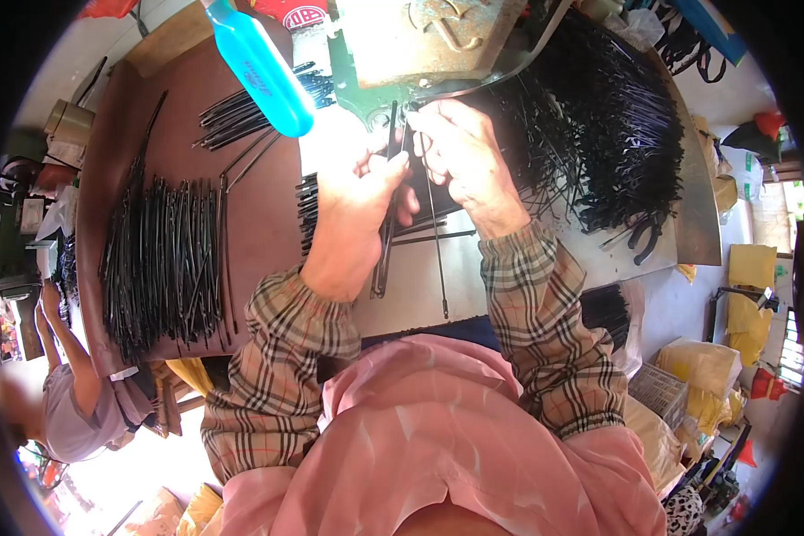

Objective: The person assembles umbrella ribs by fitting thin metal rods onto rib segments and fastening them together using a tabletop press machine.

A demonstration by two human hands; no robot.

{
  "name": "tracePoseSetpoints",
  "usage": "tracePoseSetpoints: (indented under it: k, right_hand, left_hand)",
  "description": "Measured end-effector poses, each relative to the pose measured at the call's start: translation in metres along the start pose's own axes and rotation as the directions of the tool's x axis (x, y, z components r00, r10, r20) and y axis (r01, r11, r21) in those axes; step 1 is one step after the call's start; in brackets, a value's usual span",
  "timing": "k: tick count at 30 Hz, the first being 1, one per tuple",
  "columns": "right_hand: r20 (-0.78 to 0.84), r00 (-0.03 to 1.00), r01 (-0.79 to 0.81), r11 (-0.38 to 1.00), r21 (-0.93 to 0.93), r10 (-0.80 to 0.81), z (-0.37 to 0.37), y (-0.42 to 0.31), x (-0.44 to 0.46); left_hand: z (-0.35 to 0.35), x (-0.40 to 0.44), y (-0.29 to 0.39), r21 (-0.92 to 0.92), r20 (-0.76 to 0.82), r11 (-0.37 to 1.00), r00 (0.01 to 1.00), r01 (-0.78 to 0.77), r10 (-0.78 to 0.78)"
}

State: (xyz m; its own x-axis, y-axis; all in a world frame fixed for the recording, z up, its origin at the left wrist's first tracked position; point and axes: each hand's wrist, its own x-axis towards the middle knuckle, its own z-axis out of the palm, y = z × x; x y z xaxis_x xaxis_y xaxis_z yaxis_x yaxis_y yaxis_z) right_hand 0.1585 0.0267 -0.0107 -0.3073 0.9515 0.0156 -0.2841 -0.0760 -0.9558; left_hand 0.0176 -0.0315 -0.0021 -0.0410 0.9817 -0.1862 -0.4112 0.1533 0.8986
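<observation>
Near the top centre, my left hand (362,192) is closed round several thin black strips (386,241) that hang down past the wrist. My right hand (464,156) is beside it, its fingers pinched on a thin black strip (438,259) that dangles toward my lap. Both hands are just in front of a green and metal machine (375,98), under bright light that washes out detail. The fingertips almost meet, and the exact contact between strip and machine cannot be made out.
Bundled black strips (165,259) lie at the left, more (241,112) behind them. A large black pile (625,125) fills the right, with black-handled pliers (645,237) at its edge. A blue lamp-like object (263,71) hangs upper left. Another person (80,402) is at far left.
</observation>
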Motion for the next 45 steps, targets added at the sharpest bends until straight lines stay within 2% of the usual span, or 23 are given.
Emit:
tracePoseSetpoints:
  k: [3, 4, 7, 11, 17, 23, 29, 32, 35, 38, 40, 45]
  right_hand:
    - [-0.004, 1.000, -0.014, 1.000, 0.018, 0.014, 0.000, 0.003, 0.001]
    - [-0.004, 1.000, -0.020, 0.999, 0.030, 0.020, 0.000, 0.003, 0.001]
    - [-0.019, 0.998, -0.054, 0.999, 0.005, 0.054, 0.000, 0.002, 0.002]
    - [-0.029, 0.999, -0.040, 0.999, 0.031, 0.041, 0.001, 0.007, 0.003]
    - [-0.048, 0.998, -0.028, 0.992, 0.121, 0.034, 0.005, 0.020, -0.006]
    - [-0.059, 0.998, 0.022, 0.999, 0.041, -0.020, 0.004, 0.017, 0.000]
    - [-0.056, 0.998, 0.030, 0.999, 0.025, -0.029, 0.000, 0.021, 0.007]
    - [-0.029, 1.000, 0.008, 0.999, 0.036, -0.007, -0.003, 0.020, 0.008]
    - [-0.003, 0.998, -0.056, 0.998, 0.033, 0.057, -0.007, 0.018, 0.010]
    - [0.025, 1.000, -0.008, 1.000, 0.025, 0.008, -0.008, 0.016, 0.008]
    - [0.059, 0.997, 0.042, 0.998, 0.054, -0.045, -0.008, 0.014, 0.005]
    - [0.033, 0.999, 0.029, 0.999, 0.016, -0.029, -0.007, 0.017, 0.009]
  left_hand:
    - [-0.001, -0.018, 0.012, 0.070, -0.058, 0.984, 0.985, 0.166, -0.162]
    - [-0.001, -0.025, 0.015, 0.038, -0.071, 0.979, 0.978, 0.200, -0.197]
    - [-0.009, -0.035, 0.014, 0.080, -0.039, 0.975, 0.978, 0.208, -0.206]
    - [-0.017, -0.030, 0.015, 0.247, 0.023, 0.954, 0.983, 0.171, -0.182]
    - [-0.013, -0.026, 0.003, 0.071, 0.009, 0.984, 0.987, 0.161, -0.162]
    - [-0.010, -0.017, -0.004, 0.109, -0.042, 0.993, 0.998, 0.047, -0.043]
    - [-0.009, -0.012, -0.009, 0.107, -0.020, 0.993, 0.999, 0.043, -0.041]
    - [-0.007, -0.013, -0.008, 0.032, -0.003, 0.998, 0.998, 0.058, -0.058]
    - [-0.003, -0.012, 0.001, -0.132, -0.024, 0.969, 0.977, 0.208, -0.213]
    - [-0.001, -0.013, 0.000, -0.065, -0.019, 0.977, 0.979, 0.204, -0.205]
    - [0.000, -0.013, 0.002, -0.117, -0.001, 0.968, 0.974, 0.223, -0.225]
    - [0.004, -0.016, 0.007, -0.131, 0.025, 0.962, 0.971, 0.240, -0.239]
